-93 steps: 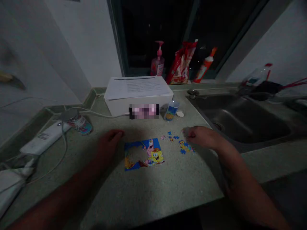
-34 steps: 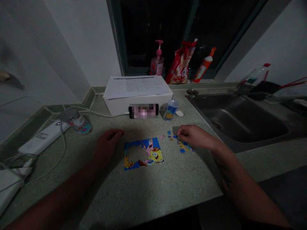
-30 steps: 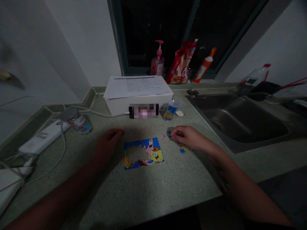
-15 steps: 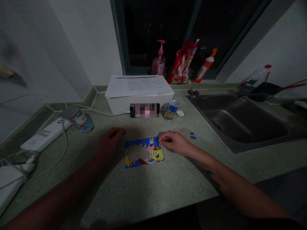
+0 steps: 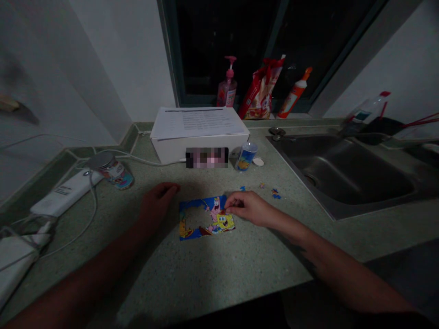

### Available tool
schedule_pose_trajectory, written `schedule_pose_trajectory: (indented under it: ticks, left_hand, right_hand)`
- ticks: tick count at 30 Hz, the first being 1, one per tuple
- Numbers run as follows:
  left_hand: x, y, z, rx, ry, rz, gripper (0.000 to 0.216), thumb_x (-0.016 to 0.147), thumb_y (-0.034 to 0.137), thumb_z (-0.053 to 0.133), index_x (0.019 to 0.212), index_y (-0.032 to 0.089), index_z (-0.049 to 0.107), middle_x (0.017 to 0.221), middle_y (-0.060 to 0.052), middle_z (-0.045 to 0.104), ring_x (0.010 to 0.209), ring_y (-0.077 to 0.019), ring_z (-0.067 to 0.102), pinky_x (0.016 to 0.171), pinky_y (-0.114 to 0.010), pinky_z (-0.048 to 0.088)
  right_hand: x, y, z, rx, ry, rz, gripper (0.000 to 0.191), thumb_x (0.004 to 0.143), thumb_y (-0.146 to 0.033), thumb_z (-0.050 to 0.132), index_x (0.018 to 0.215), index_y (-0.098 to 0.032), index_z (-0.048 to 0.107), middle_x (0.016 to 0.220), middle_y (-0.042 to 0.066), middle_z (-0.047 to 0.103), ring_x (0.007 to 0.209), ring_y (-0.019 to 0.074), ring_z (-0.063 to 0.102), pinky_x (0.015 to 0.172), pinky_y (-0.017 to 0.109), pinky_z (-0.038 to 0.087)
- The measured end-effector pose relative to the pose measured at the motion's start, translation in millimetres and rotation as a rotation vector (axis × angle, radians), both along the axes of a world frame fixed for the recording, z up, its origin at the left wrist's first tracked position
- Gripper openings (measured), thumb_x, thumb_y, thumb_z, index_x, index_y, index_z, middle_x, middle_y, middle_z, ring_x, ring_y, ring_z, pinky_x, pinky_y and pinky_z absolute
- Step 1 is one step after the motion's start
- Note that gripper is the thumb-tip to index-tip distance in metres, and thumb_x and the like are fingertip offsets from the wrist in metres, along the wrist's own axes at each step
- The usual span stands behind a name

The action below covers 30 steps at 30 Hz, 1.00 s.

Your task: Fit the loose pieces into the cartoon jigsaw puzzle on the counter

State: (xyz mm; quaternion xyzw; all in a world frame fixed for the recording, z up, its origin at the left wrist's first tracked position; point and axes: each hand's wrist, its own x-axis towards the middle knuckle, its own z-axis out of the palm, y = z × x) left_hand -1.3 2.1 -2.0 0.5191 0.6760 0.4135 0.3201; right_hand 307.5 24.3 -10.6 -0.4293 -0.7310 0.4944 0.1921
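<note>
A partly assembled jigsaw puzzle [image 5: 224, 222] with blue, yellow and pink cartoon figures lies flat on the counter, a gap in its middle left showing the counter. At its upper right edge, my right hand [image 5: 252, 208] has thumb and fingers drawn together in a pinch, touching the puzzle. Whatever is between those fingertips is too small to make out. My left hand [image 5: 158, 203] rests just left of the puzzle, fingers curled and closed with nothing visible in them. Beyond my right hand lie loose puzzle pieces: a blue piece [image 5: 243, 188], a pale piece [image 5: 262, 185] and a blue-and-orange cluster [image 5: 276, 194].
Behind the puzzle stand a blue printed can [image 5: 246, 157], its white lid [image 5: 258, 162], a phone [image 5: 207, 158] and a white box [image 5: 171, 149] with papers. A jar [image 5: 115, 171] and power strips [image 5: 63, 192] with cables are left; a sink [image 5: 346, 171] is right.
My right hand has shifted slightly down and left along the puzzle's upper right edge, uncovering more of the loose blue piece behind it. My left hand stays put.
</note>
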Motion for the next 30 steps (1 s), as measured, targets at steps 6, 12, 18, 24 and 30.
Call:
schedule_pose_trajectory:
  ticks: [6,12,18,24,30]
  left_hand:
    - [-1,1,-4.4,0.019,-0.013,-0.002,0.029,0.083,0.053,0.064,0.089,0.028,0.077,0.099,-0.007,0.083,0.104,-0.0329,0.075,0.1,-0.045,0.057]
    - [2,-1,2.0,0.021,-0.018,-0.011,0.029,0.082,0.051,0.064,0.088,0.026,0.077,0.099,-0.006,0.084,0.104,-0.0325,0.075,0.1,-0.045,0.057]
    - [2,-1,2.3,0.016,-0.019,-0.018,0.03,0.082,0.051,0.063,0.089,0.025,0.077,0.099,-0.008,0.083,0.103,-0.0321,0.075,0.1,-0.046,0.057]
    - [0,0,-2.9,0.029,-0.019,-0.025,0.03,0.083,0.051,0.063,0.089,0.025,0.077,0.098,-0.007,0.083,0.102,-0.0315,0.076,0.099,-0.045,0.057]
    - [0,0,-2.4,0.026,0.018,-0.014,0.03,0.083,0.051,0.063,0.088,0.026,0.078,0.096,-0.005,0.083,0.101,-0.0315,0.076,0.098,-0.043,0.058]
  right_hand:
    - [-9,-6,2.4,0.046,-0.03,0.074,0.004,0.093,-0.021,0.074,0.094,-0.022,0.078,0.087,0.001,0.079,0.076,0.0146,0.069,0.07,0.027,0.051]
    - [-8,-3,-0.5,0.04,-0.012,0.06,0.003,0.093,-0.021,0.074,0.093,-0.021,0.077,0.087,0.002,0.079,0.077,0.0153,0.07,0.069,0.028,0.051]
    - [-4,-1,-2.3,0.114,-0.07,0.055,0.004,0.094,-0.021,0.075,0.093,-0.022,0.078,0.09,0.001,0.08,0.078,0.0155,0.071,0.072,0.029,0.052]
    - [-4,-1,-1.7,0.185,-0.098,0.086,0.009,0.098,-0.018,0.072,0.098,-0.021,0.08,0.096,0.003,0.081,0.08,0.0151,0.072,0.073,0.028,0.052]
    - [1,1,3.8,0.337,-0.121,0.111,0.014,0.099,-0.015,0.069,0.103,-0.022,0.081,0.099,0.004,0.079,0.084,0.0167,0.072,0.076,0.03,0.052]
